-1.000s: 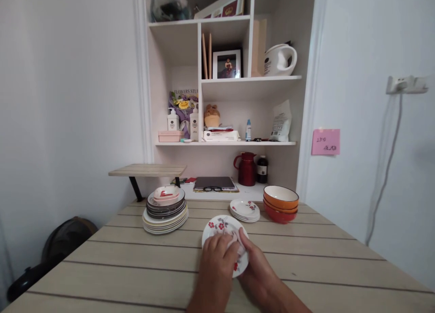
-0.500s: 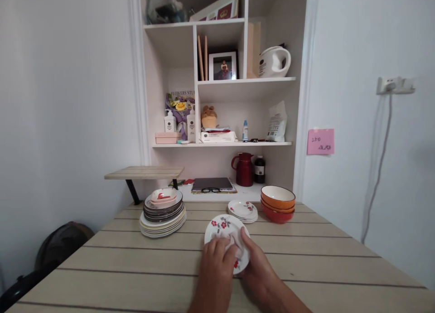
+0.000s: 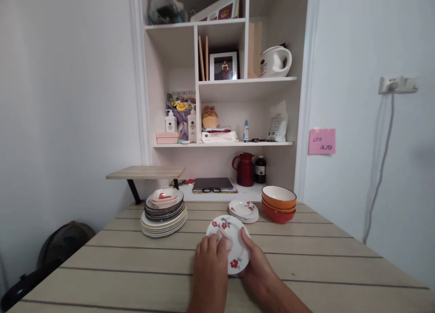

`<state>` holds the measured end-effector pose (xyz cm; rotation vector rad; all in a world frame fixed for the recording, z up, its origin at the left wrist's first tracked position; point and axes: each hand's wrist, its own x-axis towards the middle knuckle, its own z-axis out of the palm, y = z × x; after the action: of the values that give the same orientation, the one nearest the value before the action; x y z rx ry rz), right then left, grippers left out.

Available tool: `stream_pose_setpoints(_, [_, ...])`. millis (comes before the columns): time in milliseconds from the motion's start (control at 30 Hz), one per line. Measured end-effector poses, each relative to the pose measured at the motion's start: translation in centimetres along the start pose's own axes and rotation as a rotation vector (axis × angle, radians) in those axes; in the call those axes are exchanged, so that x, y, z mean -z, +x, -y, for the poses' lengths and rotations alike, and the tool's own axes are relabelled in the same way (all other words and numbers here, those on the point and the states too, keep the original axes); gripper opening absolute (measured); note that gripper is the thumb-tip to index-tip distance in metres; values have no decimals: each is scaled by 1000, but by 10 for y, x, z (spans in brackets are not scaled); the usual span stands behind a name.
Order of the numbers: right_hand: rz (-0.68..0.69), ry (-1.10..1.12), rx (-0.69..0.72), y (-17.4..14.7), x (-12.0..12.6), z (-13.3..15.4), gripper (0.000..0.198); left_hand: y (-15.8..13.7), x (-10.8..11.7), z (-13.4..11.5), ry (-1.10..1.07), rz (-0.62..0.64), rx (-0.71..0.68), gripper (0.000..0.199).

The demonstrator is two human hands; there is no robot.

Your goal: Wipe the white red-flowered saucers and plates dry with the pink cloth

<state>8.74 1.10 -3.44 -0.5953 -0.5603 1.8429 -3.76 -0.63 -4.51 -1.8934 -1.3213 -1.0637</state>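
Red jug (image 3: 245, 170) stands beside a dark bottle (image 3: 260, 170)

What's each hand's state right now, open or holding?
Left hand: closed, holding a cloth against the plate's face.
Right hand: closed, gripping the plate by its right edge.

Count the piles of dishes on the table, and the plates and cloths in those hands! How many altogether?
Piles: 3 (mixed pile with pink dishes on top, flowered-plate pile, bowl pile)
Plates in hand: 1 (flowered plate, in the right hand)
Cloths in hand: 1 (pale cloth, under the left hand)
Total: 5
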Motion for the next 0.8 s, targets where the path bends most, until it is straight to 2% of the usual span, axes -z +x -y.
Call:
stream_pose_setpoints(167, [101,12,-80,-4,-3,1,58,2,1,-4,-139,-40,-83,29])
stream_pose_setpoints(300, [90,-37,-74,-5,-9,-11,57,9,2,8,6,-91,-4,34])
stream_pose_setpoints(400, [56,-29,-49,-4,-11,-14,55,11,3,14,104,-59,74,33])
stream_pose_setpoints(467, [35,-1,-26,-4,-11,-12,54,9,4,14,115,-27,80,30])
stream_pose_setpoints(633, [21,37,-12,-7,-11,0,54,3,6,3,9,-21,21,27])
stream_pose_setpoints(800, [99,74,-69,-7,-8,4,60,0,8,-7,-198,-51,-135,24])
